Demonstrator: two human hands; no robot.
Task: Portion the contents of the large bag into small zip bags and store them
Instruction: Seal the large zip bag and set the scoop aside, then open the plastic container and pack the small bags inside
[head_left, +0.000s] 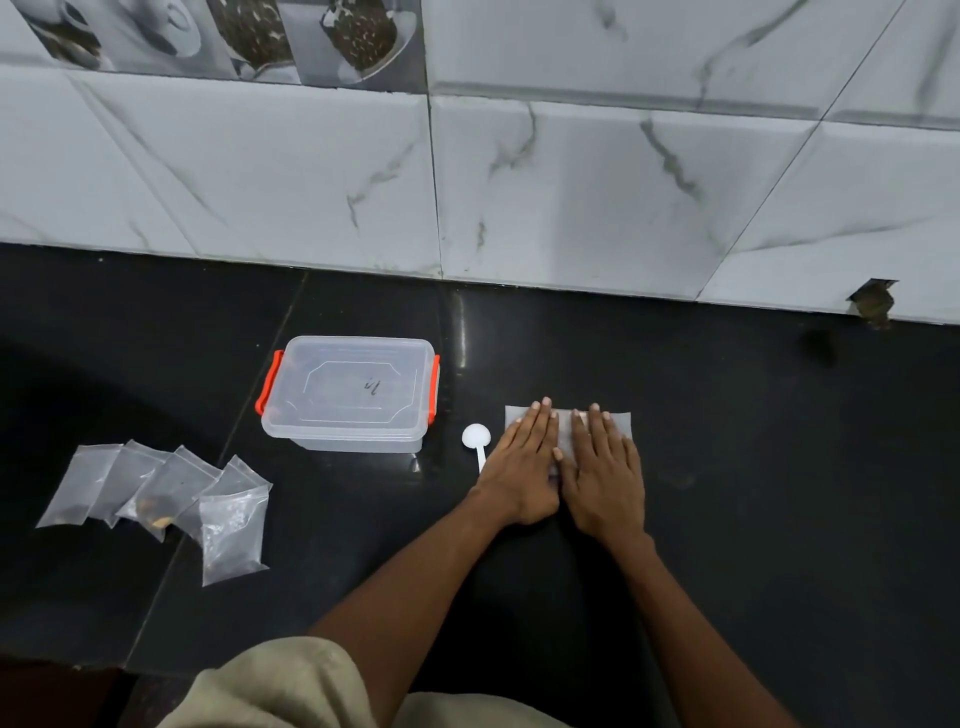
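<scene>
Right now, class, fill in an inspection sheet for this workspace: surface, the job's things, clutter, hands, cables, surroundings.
Surface: black glossy counter, seams visible.
Job's things: flat clear bag lying under both hands; several small zip bags overlapping at left, some holding dark contents; lidded clear box with orange clips, closed; white scoop beside the left hand.
Clutter: nothing seen.
Hands: left hand and right hand press flat on the bag, fingers straight.
Cables: nothing seen.
Surroundings: marbled white wall tiles; chipped hole at right.
</scene>
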